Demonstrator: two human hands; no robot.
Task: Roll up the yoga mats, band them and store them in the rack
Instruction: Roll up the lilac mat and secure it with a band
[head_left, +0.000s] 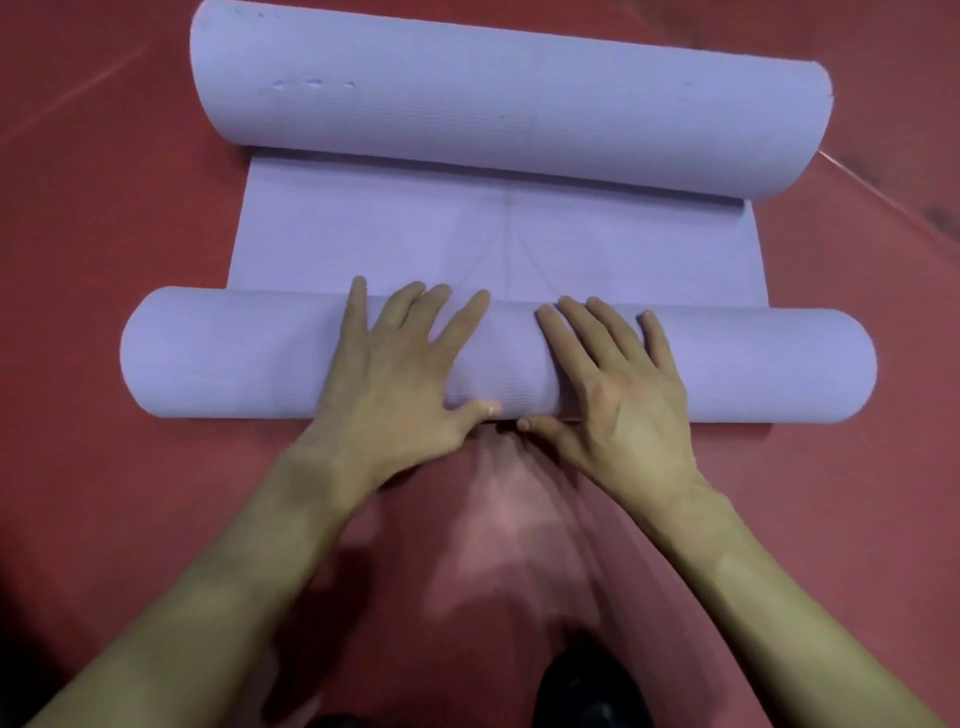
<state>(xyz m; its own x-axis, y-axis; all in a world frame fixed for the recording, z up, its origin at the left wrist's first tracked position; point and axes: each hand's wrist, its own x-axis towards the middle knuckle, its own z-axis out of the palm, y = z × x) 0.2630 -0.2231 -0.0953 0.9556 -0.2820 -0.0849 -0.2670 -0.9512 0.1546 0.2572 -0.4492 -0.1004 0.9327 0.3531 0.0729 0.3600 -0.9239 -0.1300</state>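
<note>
**Head view.** A lilac, finely ribbed foam yoga mat (322, 234) is shown on a red sports floor (104, 208), lying crosswise before the person. Its near end is wound into a tight near roll (234, 364). Its far end is curled upward into a larger, looser far curl (509, 104), and a flat stretch (623, 249) is seen between the two.

The left hand (400, 374) and right hand (618, 379) are laid side by side on the middle of the near roll. The fingers are straight and spread and the palms are pressed onto its top. The fingertips reach its far edge, and the thumbs are tucked against its near underside, almost touching. Nothing is gripped.

The mat is judged light, soft and springy, with a grippy surface. It is likely to loosen if pressure is released, and the far curl may resist flattening. Hold is best taken with flat palms over the top of the roll, placed wider apart so that the ends are kept level. No band or rack is visible.
</note>
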